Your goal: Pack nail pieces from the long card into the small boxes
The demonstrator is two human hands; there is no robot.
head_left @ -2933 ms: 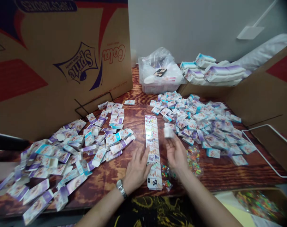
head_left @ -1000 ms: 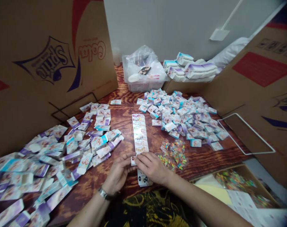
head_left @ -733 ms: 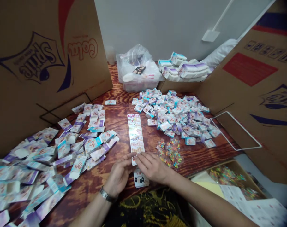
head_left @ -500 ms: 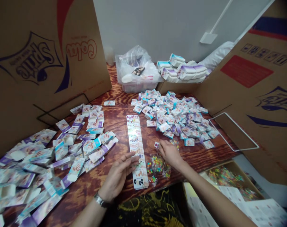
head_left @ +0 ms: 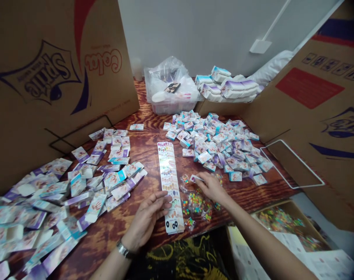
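A long stack of printed strips (head_left: pixel 168 175) lies on the wooden table. My left hand (head_left: pixel 149 217), with a metal watch at the wrist, is by its left edge, fingers apart, fingertips over the strips. To the right, my right hand (head_left: pixel 210 186) pinches a small white folded piece with a reddish print (head_left: pixel 196 178). Below that hand are small clear bags of colourful bits (head_left: pixel 198 202). Small closed boxes (head_left: pixel 214 144) are heaped behind my right hand. Flatter, open-ended boxes (head_left: pixel 77 184) spread over the left side.
Large cardboard panels rise at the left (head_left: pixel 106 89) and right (head_left: pixel 305 128). A clear plastic tub (head_left: pixel 177 107) with a bag stands at the back beside packed bundles (head_left: pixel 238 88). Below the table at the right is a carton of colourful bags (head_left: pixel 279 217) with printed sheets.
My right hand has shifted slightly, and the white piece in its fingers now shows more side-on. A small clear bag left of it is now more visible. My left hand has barely moved.
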